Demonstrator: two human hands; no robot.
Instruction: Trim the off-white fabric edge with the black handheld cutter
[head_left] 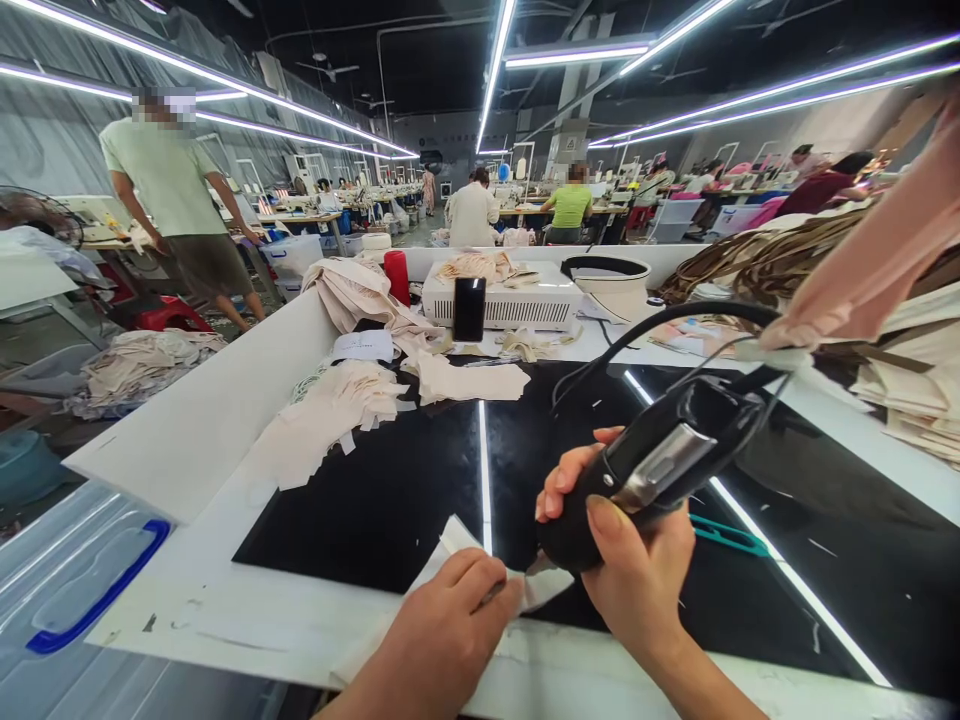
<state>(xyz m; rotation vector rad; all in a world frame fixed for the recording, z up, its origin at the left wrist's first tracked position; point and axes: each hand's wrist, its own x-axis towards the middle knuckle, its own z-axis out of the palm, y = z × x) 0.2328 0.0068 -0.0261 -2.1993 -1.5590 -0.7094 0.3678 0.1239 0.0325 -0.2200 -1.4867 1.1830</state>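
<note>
My right hand (645,575) is wrapped round a black corded hand tool (679,420) with a silver metal lever along its side. The tool tilts down to the left, its tip over a pale cloth piece (547,590) near the table's front edge. My left hand (450,625) pinches that cloth, fingers curled, just left of the tip. My left fingers and the tool's rounded body partly hide where tip and cloth meet. Under both hands lies a glossy black sheet (360,530) on the white table. A teal slim strip (727,535) lies right of my right hand.
A cream cloth pile (330,415) and a flat cloth piece (472,380) lie left and back. Behind stand a white vented box (517,300), a phone (469,310) and a red cone (396,278). The tool's cable (630,335) and pink cloth (877,260) hang right.
</note>
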